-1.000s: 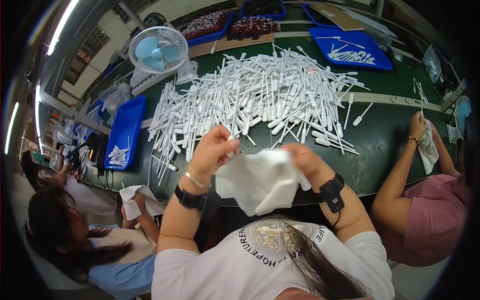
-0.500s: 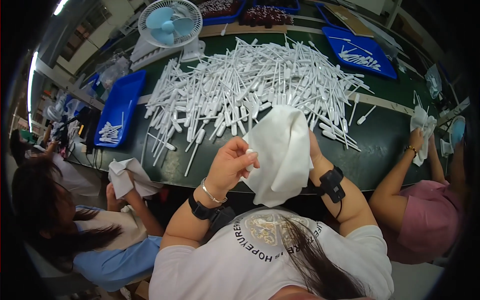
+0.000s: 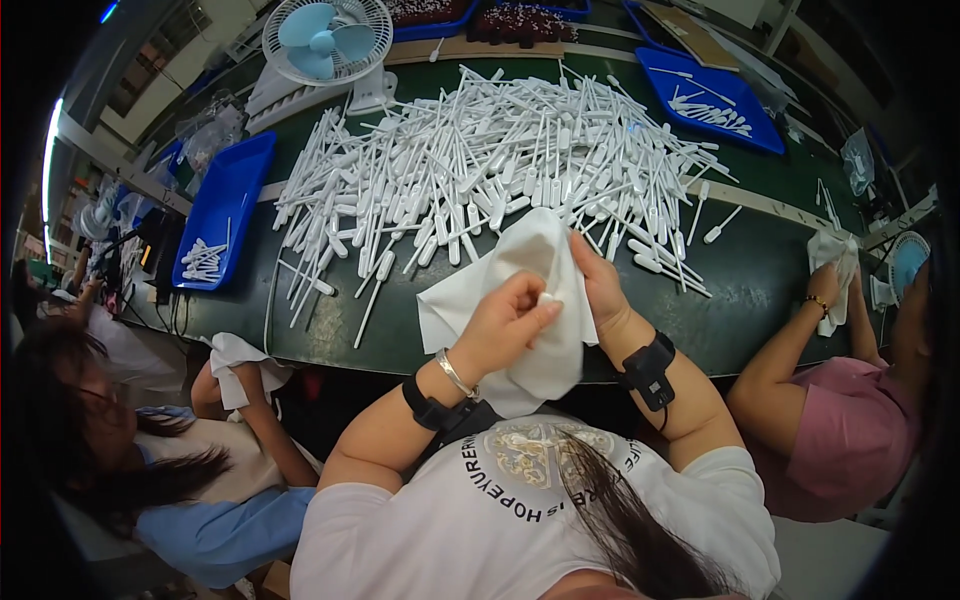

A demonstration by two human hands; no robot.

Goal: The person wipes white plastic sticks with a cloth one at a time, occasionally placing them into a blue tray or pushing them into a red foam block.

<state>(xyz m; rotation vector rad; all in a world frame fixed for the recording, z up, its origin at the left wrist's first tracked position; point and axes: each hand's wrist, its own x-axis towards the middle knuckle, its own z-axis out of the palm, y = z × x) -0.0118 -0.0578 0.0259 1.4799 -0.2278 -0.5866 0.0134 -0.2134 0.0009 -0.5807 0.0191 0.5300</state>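
Observation:
My left hand [image 3: 512, 325] is closed, thumb and fingers pinching a small white rounded piece [image 3: 546, 298] in front of the cloth. Most of that piece is hidden by the fingers, so I cannot tell whether it is a pipette. My right hand [image 3: 602, 285] grips the white cloth [image 3: 545, 245] from its right side, the thumb showing at the edge. The cloth hangs in folds above the near table edge, one corner spreading left behind my left wrist. Just beyond my hands lies a big heap of white plastic pipettes [image 3: 480, 160].
Blue trays holding a few pipettes stand at left [image 3: 250, 165] and far right [image 3: 755, 130]. A fan [image 3: 325, 40] with blue blades is at the back left. Co-workers with cloths sit on both sides, one in a blue sleeve [image 3: 215, 535], one in a pink top [image 3: 850, 435].
My left hand has moved right, across the front of the cloth, with the small white piece still pinched. The cloth has spread out to the left. My right hand has shifted slightly left.

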